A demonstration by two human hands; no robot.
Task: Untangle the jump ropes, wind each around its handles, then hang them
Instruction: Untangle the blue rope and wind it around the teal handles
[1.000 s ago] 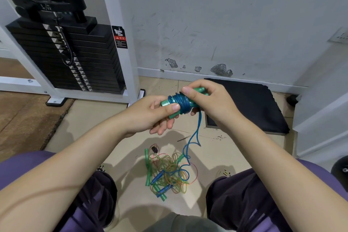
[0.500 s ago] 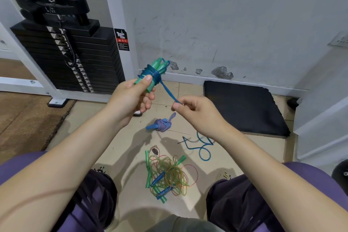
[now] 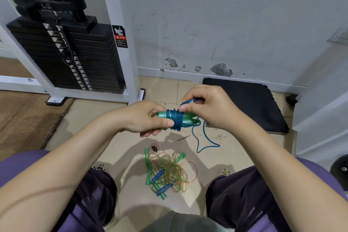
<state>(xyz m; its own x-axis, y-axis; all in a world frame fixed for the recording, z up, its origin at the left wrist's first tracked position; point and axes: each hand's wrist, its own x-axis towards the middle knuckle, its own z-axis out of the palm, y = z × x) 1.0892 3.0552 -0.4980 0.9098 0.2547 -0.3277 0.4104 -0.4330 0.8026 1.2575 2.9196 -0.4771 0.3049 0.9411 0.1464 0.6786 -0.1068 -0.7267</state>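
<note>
My left hand [image 3: 145,117] grips a pair of green handles [image 3: 186,119] lying sideways, with blue rope [image 3: 176,118] coiled tightly round their middle. My right hand [image 3: 209,107] pinches the blue rope just above the coils. A loose length of this blue rope [image 3: 204,138] hangs down to the floor and loops there. Between my knees on the floor lies a tangled pile of jump ropes [image 3: 167,172], thin yellow-orange and pink cords mixed with green and blue handles.
A black weight stack [image 3: 71,58] in a white frame stands at the left against the wall. A black mat [image 3: 250,103] lies on the floor at the right by the wall. My legs in dark trousers flank the pile.
My left hand dropped from up-left to centre, turning the handles sideways. My right hand moved up to the coils. The wound blue bundle seen on the floor is hidden now.
</note>
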